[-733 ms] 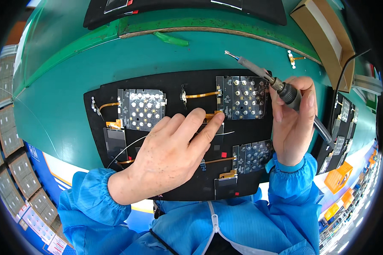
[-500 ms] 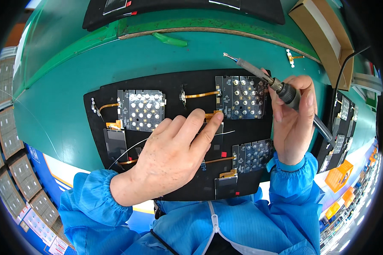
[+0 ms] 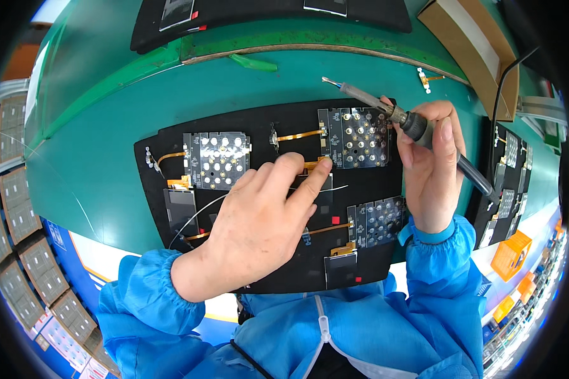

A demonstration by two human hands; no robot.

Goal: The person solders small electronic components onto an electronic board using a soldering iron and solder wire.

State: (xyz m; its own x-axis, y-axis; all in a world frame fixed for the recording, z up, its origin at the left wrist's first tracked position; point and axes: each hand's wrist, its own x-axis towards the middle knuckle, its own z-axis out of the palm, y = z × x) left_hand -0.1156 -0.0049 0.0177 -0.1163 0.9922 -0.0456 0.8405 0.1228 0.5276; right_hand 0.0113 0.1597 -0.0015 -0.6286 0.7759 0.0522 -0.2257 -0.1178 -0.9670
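Since the earlier frame, little has shifted: both hands hold their stations, the soldering iron's tip edging marginally leftward. Black matte fixture tray [image 3: 171, 148] lies flat under both hands on the green bench [image 3: 95, 158]. Left hand [image 3: 259, 221] rests palm-down, fingers extended and loosely together, index fingertip [image 3: 322, 165] pressing an orange flex strip [image 3: 300, 134] just beside a rectangular dotted circuit board [image 3: 357, 136]. Right hand [image 3: 431, 167] is closed around the soldering iron [image 3: 411, 121], pen-style; its slim metal tip projects up-left beyond the fingers. Thin wire [image 3: 196, 215] emerges beneath the left palm.
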